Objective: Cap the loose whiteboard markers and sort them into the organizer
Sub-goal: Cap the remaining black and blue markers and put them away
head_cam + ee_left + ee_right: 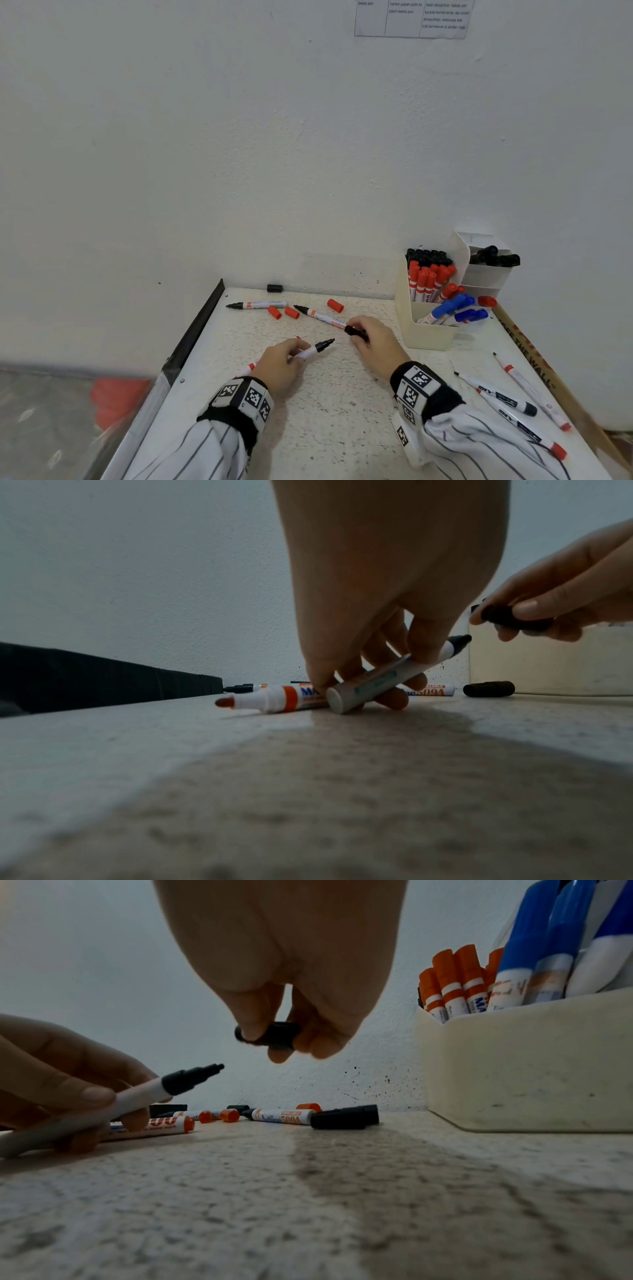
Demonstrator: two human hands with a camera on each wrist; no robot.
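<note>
A pale, rough-plastered wall [239, 154] is filling most of the head view, with a printed sheet [411, 19] taped high beyond the hands. Under the hands a speckled off-white desk [335, 411] is butting against that wall, a dark strip [198, 325] running along its edge past the left hand. Just beyond the right hand a cream organizer [428, 329] is standing, holding capped black, red and blue markers. The left hand [279, 365] is curling its fingers round an uncapped black marker [313, 350], its tip pointing toward the right hand and raised off the desk. The right hand [375, 337] is pinching a black cap [270, 1037] between thumb and fingers, near that tip but apart from it. Loose red caps [291, 312] and uncapped markers are lying beyond both hands.
</note>
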